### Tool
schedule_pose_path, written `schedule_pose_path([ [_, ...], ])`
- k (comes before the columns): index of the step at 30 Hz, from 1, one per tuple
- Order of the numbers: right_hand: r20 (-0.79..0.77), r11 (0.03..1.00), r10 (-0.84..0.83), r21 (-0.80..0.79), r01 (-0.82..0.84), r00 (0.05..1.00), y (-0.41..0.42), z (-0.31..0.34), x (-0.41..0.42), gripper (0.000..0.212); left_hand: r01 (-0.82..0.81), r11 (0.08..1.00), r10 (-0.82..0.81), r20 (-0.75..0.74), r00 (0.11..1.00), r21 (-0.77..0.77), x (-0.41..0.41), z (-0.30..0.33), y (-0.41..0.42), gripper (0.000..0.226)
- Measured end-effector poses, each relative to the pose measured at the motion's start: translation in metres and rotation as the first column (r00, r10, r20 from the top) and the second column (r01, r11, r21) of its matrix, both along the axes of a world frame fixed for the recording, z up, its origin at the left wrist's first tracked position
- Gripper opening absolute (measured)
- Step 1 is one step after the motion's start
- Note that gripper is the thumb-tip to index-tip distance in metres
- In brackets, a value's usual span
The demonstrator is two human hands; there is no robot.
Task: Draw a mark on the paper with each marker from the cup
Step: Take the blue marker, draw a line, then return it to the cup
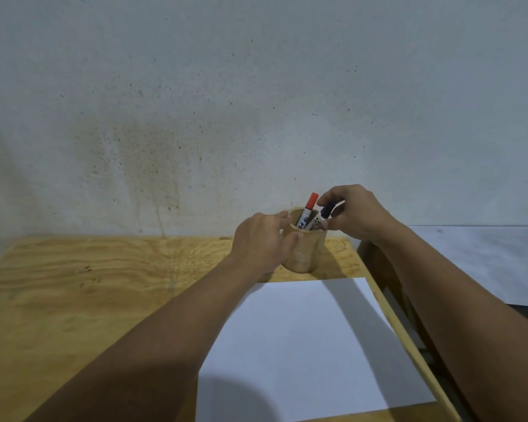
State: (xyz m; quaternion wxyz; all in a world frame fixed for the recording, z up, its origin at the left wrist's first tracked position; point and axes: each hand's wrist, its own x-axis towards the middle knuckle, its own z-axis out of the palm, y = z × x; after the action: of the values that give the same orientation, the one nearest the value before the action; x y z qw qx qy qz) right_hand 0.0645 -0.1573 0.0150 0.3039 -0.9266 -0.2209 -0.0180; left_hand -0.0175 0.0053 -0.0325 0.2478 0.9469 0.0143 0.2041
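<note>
A round wooden cup [304, 254] stands near the back right of the plywood table [89, 300]. Two markers stick out of it: a red-capped marker [308, 212] on the left and a dark-blue-capped marker [323, 215] on the right. My left hand [261, 243] wraps the cup's left side, fingers over the rim and thumb on its front. My right hand [352, 213] pinches the cap end of the blue marker, which is still in the cup. A blank white sheet of paper [305, 345] lies in front of the cup.
A stained, speckled wall [226, 102] rises right behind the table. The table's right edge [409, 339] runs just beside the paper, with a dark chair-like frame and grey floor [485, 263] beyond it.
</note>
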Motion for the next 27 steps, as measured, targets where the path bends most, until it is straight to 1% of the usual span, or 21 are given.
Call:
schedule_pose_path([
  [2,-0.054,1.0,0.024,0.019,-0.023,0.998,-0.004,-0.001,0.002,0.031,-0.015,1.0,0.015,0.012,1.0,-0.017,0.002,-0.001,-0.001,0.039],
  [3,-0.056,1.0,0.019,0.025,-0.018,0.998,-0.005,-0.002,0.003,0.031,-0.016,0.999,0.017,0.015,1.0,-0.028,0.002,-0.001,-0.001,0.04],
  [5,-0.022,1.0,-0.014,0.027,0.014,1.0,-0.004,-0.006,0.005,0.029,-0.009,0.999,0.01,0.021,1.0,-0.041,0.001,-0.002,-0.003,0.04],
  [8,0.054,0.997,-0.04,0.066,0.037,0.998,-0.004,-0.007,0.006,0.019,-0.004,0.998,0.006,0.033,0.999,-0.064,-0.002,-0.002,-0.005,0.041],
  [9,0.083,0.994,-0.052,0.105,0.043,0.995,-0.004,-0.004,0.006,0.018,-0.005,0.998,0.007,0.034,0.999,-0.068,-0.003,-0.002,-0.006,0.042],
  [11,0.131,0.969,-0.083,0.24,0.049,0.988,-0.006,0.007,0.005,0.018,-0.002,0.999,0.003,0.027,1.0,-0.054,-0.004,0.0,-0.006,0.042],
  [13,0.187,0.914,-0.109,0.404,0.025,0.976,-0.008,0.024,0.001,0.017,0.014,0.999,-0.014,0.014,1.0,-0.046,-0.006,0.002,-0.006,0.04],
  [15,0.268,0.851,-0.115,0.524,-0.045,0.957,-0.008,0.044,-0.006,0.021,0.053,0.997,-0.053,0.005,0.999,-0.051,-0.009,0.004,-0.006,0.036],
  [17,0.314,0.805,-0.089,0.582,-0.118,0.945,-0.006,0.063,-0.017,0.029,0.091,0.991,-0.091,0.0,0.996,-0.095,-0.009,0.006,-0.004,0.033],
  [18,0.314,0.794,-0.066,0.591,-0.141,0.947,-0.004,0.069,-0.024,0.032,0.097,0.986,-0.098,0.001,0.995,-0.136,-0.01,0.008,-0.003,0.032],
  [20,0.284,0.797,-0.022,0.584,-0.155,0.958,0.002,0.076,-0.035,0.035,0.082,0.961,-0.075,0.036,0.997,-0.266,-0.012,0.018,0.0,0.036],
  [21,0.263,0.81,-0.01,0.568,-0.147,0.965,0.005,0.076,-0.041,0.034,0.069,0.933,-0.05,0.062,0.997,-0.354,-0.014,0.026,0.001,0.037],
  [22,0.239,0.827,0.003,0.545,-0.137,0.971,0.008,0.075,-0.046,0.031,0.073,0.885,-0.033,0.095,0.995,-0.461,-0.017,0.035,0.003,0.036],
  [23,0.212,0.846,0.025,0.516,-0.133,0.977,0.012,0.073,-0.05,0.027,0.092,0.808,-0.028,0.118,0.993,-0.581,-0.021,0.044,0.005,0.035],
  [25,0.117,0.865,0.105,0.479,-0.149,0.988,0.018,0.066,-0.059,0.019,0.161,0.587,-0.053,0.161,0.986,-0.794,-0.028,0.059,0.015,0.031],
  [27,-0.009,0.864,0.19,0.477,-0.163,0.982,0.024,0.059,-0.067,0.012,0.223,0.387,-0.091,0.203,0.975,-0.895,-0.036,0.068,0.026,0.029],
])
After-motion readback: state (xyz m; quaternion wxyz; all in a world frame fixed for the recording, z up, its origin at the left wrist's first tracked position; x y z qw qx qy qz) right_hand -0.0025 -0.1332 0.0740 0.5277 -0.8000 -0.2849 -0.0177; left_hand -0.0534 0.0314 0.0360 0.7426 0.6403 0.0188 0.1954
